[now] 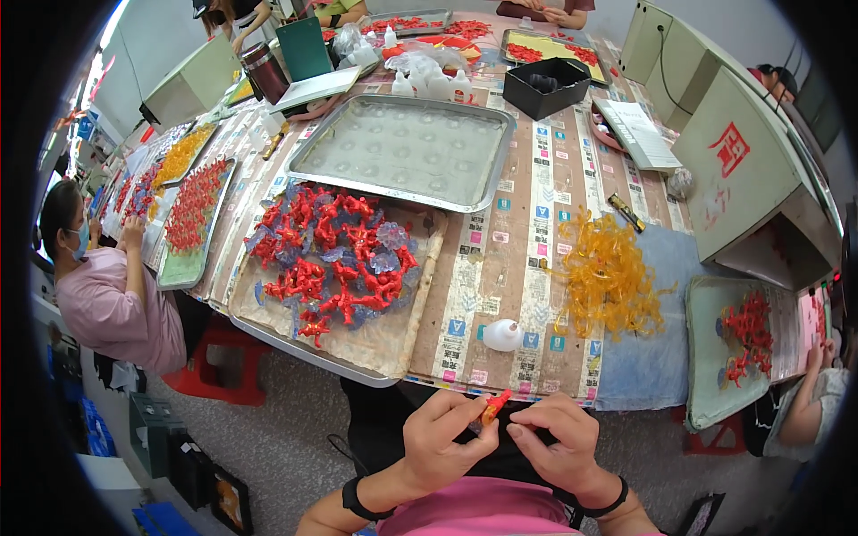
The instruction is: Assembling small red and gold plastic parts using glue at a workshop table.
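At the table's near edge, my left hand (444,439) pinches a small red plastic figure (497,404) with some yellow on it between thumb and fingertips. Just to its right is my right hand (561,438), apart from the figure, its thumb and forefinger drawn close together; anything between them is too small to make out. Beyond my hands a white squeeze bottle (502,335) rests on the table. Left of it, a tray (420,308) bears a heap of red figures (344,241) with translucent purple-blue pieces (391,235). A pile of translucent yellow parts (612,277) lies to the right.
An upright-rimmed metal tray (402,143) lies behind the heap, with a black box (547,87) farther back. A pale cabinet (760,170) stands at the right. Co-workers sit on both sides and at the far end, one in a pink top (116,308) at left.
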Tool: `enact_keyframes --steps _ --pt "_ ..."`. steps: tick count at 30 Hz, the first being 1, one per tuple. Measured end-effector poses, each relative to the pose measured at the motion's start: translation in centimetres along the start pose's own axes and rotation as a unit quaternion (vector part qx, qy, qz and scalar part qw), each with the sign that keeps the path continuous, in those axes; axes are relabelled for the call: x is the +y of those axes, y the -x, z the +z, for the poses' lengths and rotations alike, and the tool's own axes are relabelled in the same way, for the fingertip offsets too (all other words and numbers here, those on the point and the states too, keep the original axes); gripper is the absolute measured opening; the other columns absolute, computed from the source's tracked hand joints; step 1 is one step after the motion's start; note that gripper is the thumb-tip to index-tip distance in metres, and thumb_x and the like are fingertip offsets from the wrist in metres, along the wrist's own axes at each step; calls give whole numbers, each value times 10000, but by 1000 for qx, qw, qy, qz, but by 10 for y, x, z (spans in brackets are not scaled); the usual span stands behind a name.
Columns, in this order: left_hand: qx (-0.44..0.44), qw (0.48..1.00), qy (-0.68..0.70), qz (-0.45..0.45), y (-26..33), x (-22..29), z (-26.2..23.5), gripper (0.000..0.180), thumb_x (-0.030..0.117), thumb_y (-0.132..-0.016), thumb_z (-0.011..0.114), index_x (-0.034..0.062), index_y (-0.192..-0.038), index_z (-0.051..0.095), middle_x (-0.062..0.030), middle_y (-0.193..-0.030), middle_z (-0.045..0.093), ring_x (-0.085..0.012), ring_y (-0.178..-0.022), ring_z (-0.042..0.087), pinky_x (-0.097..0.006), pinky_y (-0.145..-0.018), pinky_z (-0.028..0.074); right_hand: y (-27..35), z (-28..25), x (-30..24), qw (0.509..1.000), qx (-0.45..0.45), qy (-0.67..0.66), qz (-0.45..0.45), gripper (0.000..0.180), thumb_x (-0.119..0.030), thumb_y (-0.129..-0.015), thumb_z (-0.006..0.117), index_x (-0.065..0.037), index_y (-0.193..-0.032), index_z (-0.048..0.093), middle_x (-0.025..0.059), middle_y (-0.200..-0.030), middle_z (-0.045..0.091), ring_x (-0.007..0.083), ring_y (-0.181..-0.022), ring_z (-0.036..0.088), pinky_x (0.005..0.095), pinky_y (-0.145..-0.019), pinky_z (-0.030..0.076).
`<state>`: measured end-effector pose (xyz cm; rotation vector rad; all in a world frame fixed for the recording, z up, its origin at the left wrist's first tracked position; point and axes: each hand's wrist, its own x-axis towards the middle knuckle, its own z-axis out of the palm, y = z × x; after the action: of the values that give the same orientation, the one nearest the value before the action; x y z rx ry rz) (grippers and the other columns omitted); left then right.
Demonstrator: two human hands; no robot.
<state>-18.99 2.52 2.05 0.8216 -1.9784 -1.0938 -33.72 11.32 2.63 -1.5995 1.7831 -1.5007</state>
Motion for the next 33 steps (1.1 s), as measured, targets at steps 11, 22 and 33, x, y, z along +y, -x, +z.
enact_keyframes --steps 11,22,33 --pt "-46 961 -185 201 -7 -7 -5 406 154 -648 747 -27 -993 634 -49 -736 514 -209 -627 554 -325 -526 425 6 18 -10 995 52 -28 81 171 -5 -688 778 -30 -773 632 38 -642 546 102 -495 464 229 -444 368" --pt "-43 945 -217 240 -12 -5 -3 343 157 -636 729 -11 -916 627 -34 -695 468 -182 -582 517 -311 -493 382 8 17 -1 999 42 -15 31 143 6 -710 750 -29 -749 617 30 -604 511 103 -471 399 243 -437 305" --pt "-38 927 -218 303 -15 -5 0 301 147 -664 743 -20 -888 632 -26 -667 437 -162 -539 474 -295 -456 350 16 20 0 996 82 -15 37 153 32 -743 683 -37 -715 548 16 -603 441 104 -538 393 244 -493 294"
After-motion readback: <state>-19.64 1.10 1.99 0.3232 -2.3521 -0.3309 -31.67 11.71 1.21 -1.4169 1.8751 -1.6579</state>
